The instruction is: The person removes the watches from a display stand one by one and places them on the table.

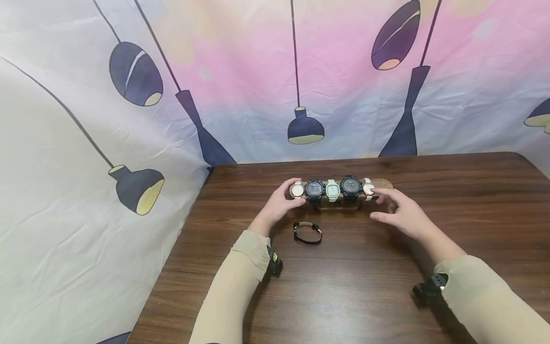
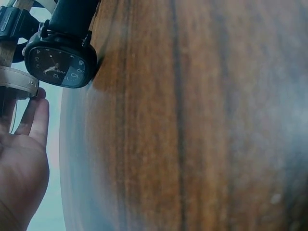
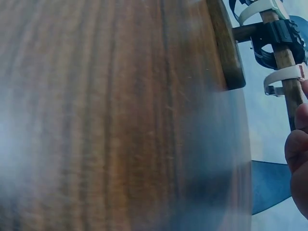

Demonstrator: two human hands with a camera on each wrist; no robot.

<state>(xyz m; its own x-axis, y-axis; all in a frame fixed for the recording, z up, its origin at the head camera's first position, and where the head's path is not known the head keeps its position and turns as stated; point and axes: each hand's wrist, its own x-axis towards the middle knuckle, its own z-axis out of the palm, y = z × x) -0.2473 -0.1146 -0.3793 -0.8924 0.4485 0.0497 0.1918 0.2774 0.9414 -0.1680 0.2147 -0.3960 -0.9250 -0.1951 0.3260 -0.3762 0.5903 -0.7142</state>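
A wooden watch stand (image 1: 381,183) holds a row of watches along its bar. On its left end, my left hand (image 1: 278,202) holds a white-strapped watch (image 1: 297,190), thumb at the near side and fingers at the far side. My right hand (image 1: 401,212) touches another white-strapped watch (image 1: 368,187) at the right with its index fingertip, the thumb standing apart. Between them sit a black watch (image 1: 315,189), a mint-green square watch (image 1: 333,189) and a second black watch (image 1: 351,186). In the right wrist view, fingers (image 3: 298,149) lie beside the bar's end.
A black-strapped watch (image 1: 308,242) lies on the brown wooden table (image 1: 343,296) in front of the stand, its squarish dial showing in the left wrist view. Behind the table hangs a cloth (image 1: 253,86) printed with lamps. Both wrists wear small black cameras (image 1: 275,264).
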